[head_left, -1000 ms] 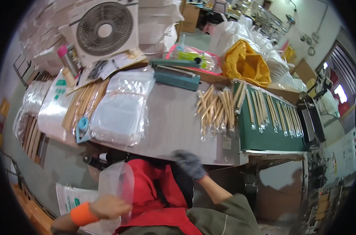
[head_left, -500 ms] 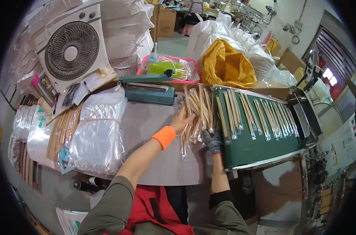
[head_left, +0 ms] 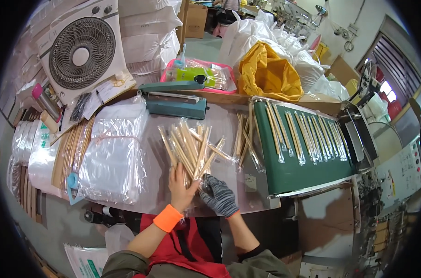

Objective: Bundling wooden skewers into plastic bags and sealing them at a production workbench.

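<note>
While both hands work at the near edge of the table (head_left: 229,125), the layout reads as follows, left to right. At far left, stacked white sacks (head_left: 39,157) with green print hang off the table end, within arm's reach as stock. Beside them lies a flat pile of clear bags (head_left: 113,157), mouth side toward the person, likely so that one can be drawn off at a time; a light blue clip (head_left: 72,181) sits at its near corner. Behind stands a white box fan (head_left: 83,53) with papers leaning at its foot. A teal heat sealer (head_left: 175,99) lies far centre, past the work area.

The left hand (head_left: 181,185), bare with an orange wristband (head_left: 168,217), presses flat with fingers spread on the near ends of the wrapped sticks (head_left: 192,148). The right hand (head_left: 218,194), in a grey glove, is closed around the same ends from the right. The sticks fan away from the hands at table centre, apparently being squared into a bundle.

More wrapped sticks lie in rows on the green conveyor (head_left: 294,162) at right, spaced as delivered. A small white label (head_left: 250,183) is fixed at its near left corner. A pink tray (head_left: 199,74) of packets and a yellow bag (head_left: 268,74) stand far behind.
</note>
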Demonstrator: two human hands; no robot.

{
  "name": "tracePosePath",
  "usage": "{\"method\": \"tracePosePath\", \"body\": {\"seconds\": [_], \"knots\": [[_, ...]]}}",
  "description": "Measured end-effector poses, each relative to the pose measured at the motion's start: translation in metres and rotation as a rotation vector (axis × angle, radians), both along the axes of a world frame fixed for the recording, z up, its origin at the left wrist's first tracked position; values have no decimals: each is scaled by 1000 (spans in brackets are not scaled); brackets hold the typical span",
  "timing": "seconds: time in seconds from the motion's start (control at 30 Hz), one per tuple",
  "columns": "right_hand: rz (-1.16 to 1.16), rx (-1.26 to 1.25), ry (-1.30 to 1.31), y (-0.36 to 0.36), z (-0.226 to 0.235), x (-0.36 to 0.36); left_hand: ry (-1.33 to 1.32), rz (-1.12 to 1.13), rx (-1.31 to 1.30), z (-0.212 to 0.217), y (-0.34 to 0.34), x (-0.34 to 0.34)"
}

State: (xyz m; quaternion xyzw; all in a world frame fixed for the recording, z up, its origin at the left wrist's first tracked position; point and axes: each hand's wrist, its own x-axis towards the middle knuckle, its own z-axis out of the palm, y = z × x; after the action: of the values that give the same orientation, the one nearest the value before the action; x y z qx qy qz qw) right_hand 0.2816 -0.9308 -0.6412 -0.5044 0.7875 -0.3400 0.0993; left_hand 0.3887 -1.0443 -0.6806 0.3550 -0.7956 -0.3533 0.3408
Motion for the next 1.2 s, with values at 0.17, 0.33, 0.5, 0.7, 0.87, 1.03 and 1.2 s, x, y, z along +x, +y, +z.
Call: {"method": "tracePosePath", "body": {"seconds": [0.17, 0.33, 0.5, 0.7, 0.87, 1.03, 1.2], "knots": [[-366, 189, 139, -30, 22, -73, 168, 21, 152, 4, -46, 34], [-618, 492, -59, -80, 17, -149, 147, -17, 127, -17, -76, 1], [-281, 190, 763, -51, -82, -126, 111, -71, 15, -12, -53, -36], [-196, -8, 251, -34, -67, 28, 238, -19, 99, -17, -22, 29], [-92, -112, 159, -78, -58, 17, 280, -14, 124, -12, -76, 19], [-121, 1, 108, -110, -51, -16, 139, -288, 131, -14, -154, 14], [-301, -58, 332, -68, -63, -20, -204, -262, 8, 17, -79, 73]]}}
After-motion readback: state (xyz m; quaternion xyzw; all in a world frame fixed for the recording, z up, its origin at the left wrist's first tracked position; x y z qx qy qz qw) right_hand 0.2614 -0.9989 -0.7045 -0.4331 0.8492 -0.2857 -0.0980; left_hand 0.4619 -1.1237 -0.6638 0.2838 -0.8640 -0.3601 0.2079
